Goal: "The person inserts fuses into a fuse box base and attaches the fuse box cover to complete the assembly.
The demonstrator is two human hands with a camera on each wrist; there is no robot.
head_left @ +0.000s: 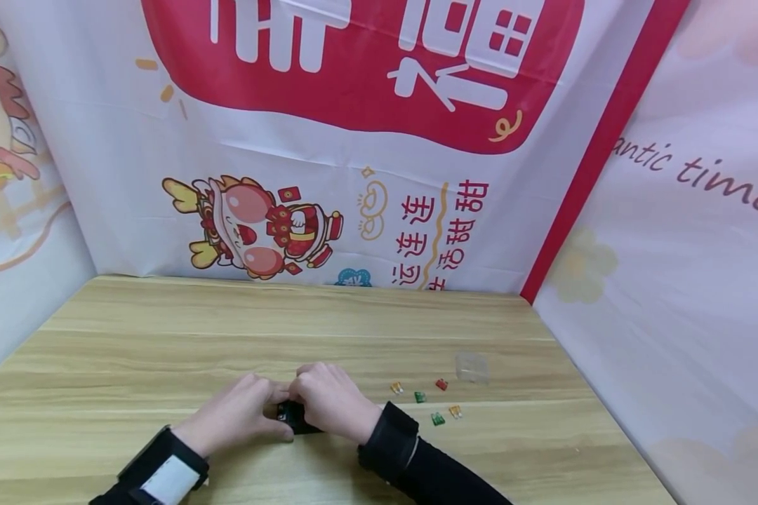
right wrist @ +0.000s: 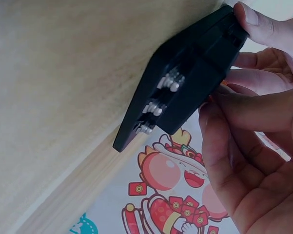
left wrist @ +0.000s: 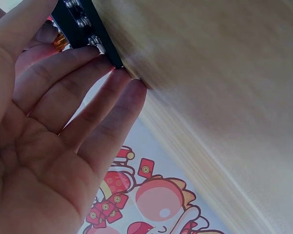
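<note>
A black fuse block [head_left: 295, 416] with a row of metal screw terminals [right wrist: 170, 80] is between both hands, low over the wooden table. My left hand [head_left: 243, 415] holds one end of it, thumb on the near side and fingers on the far side. In the left wrist view the left fingers [left wrist: 68, 78] lie along its edge. Over its top, my right hand [head_left: 335, 401] has thumb and fingertips drawn together at a small orange blade fuse [left wrist: 61, 42], mostly hidden by fingers. In the right wrist view, the right fingers [right wrist: 217, 126] meet at the block's upper face.
Right of the hands lie loose blade fuses: an orange one [head_left: 396, 388], a green one [head_left: 420, 397], a red one [head_left: 441, 384], another green [head_left: 438, 419] and another orange [head_left: 455, 412]. Behind them is a clear plastic piece [head_left: 472, 367]. A printed backdrop [head_left: 133, 210] borders the table.
</note>
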